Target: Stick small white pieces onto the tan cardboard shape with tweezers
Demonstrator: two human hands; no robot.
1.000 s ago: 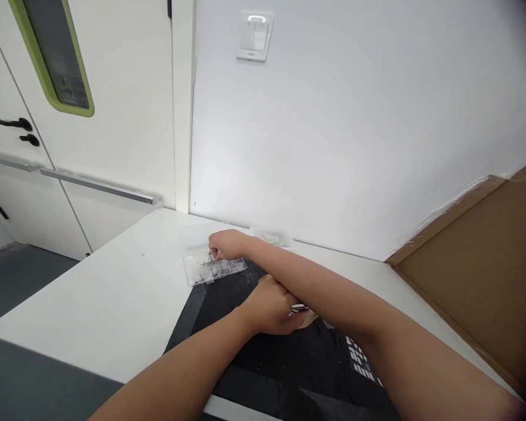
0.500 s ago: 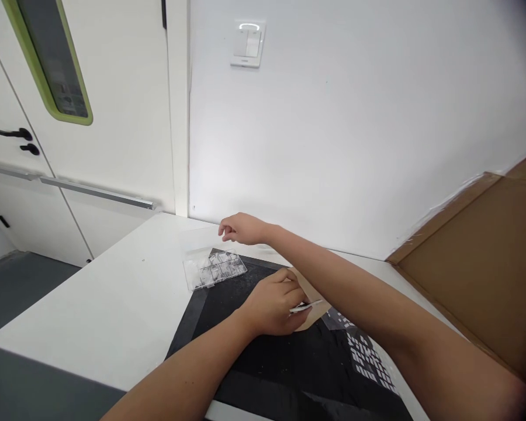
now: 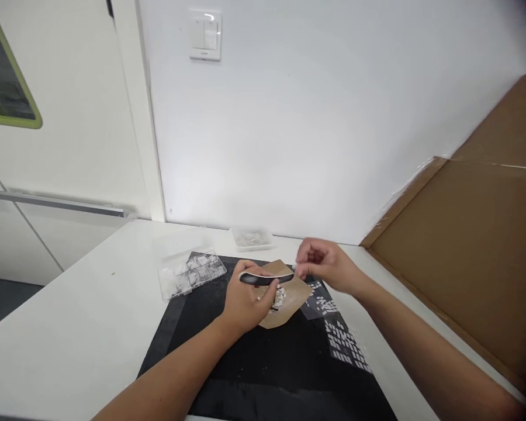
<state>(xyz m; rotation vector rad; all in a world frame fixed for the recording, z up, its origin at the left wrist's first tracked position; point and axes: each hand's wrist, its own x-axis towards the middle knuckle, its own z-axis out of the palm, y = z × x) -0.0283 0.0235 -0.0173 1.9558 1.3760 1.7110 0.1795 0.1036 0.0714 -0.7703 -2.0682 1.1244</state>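
White wall and a white tabletop (image 3: 70,327) carry my work on the black mat (image 3: 254,362). Left hand (image 3: 245,301) is clamped on a nail file (image 3: 265,278) over brown paper (image 3: 289,292). Right hand (image 3: 326,269) has come back from the clear compartment box (image 3: 190,272) at the mat's far-left corner, fingertips pinched together beside the file's tip; whether they hold anything, I cannot tell

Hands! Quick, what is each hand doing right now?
Left hand: closed on a nail file, above the brown paper.
Right hand: fingers pinched together at the file's tip; whether it holds anything cannot be told.
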